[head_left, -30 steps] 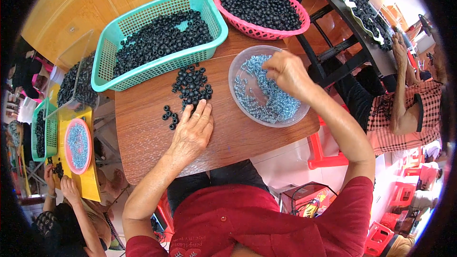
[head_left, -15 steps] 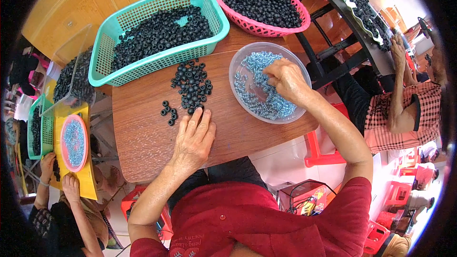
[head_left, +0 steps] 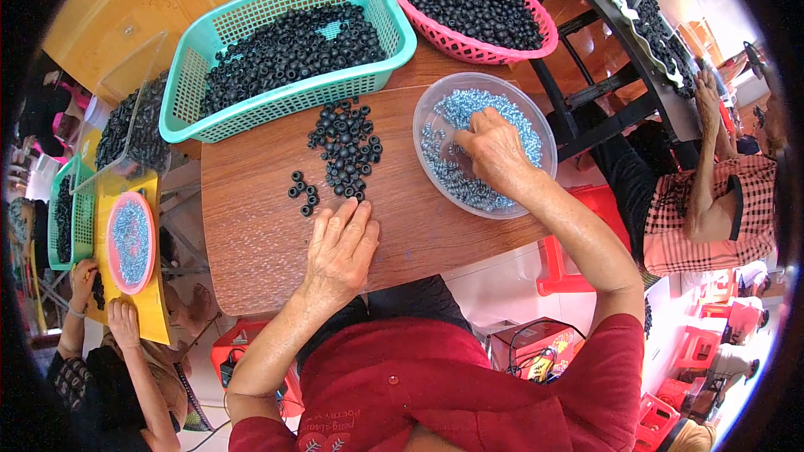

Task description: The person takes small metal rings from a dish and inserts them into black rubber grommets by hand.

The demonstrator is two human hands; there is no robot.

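My left hand lies open on the brown wooden tabletop, palm down. Its fingertips reach the near edge of a loose pile of small black round pieces with holes. Beside that pile sits a smaller group of the same black pieces. Over a clear round plastic bowl, my right hand has its fingers curled together at the heap of small shiny blue pieces. Whatever those fingers pinch is hidden.
A turquoise basket and a pink basket, both filled with black pieces, stand along the far side. At left, another person's hands work at a yellow surface with a pink-rimmed bowl. Someone sits at a dark table on the right.
Inside the bowl, my right hand has shifted slightly left and nearer, its fingers more tucked in. My left hand stays almost in place. The whole view has moved a little.
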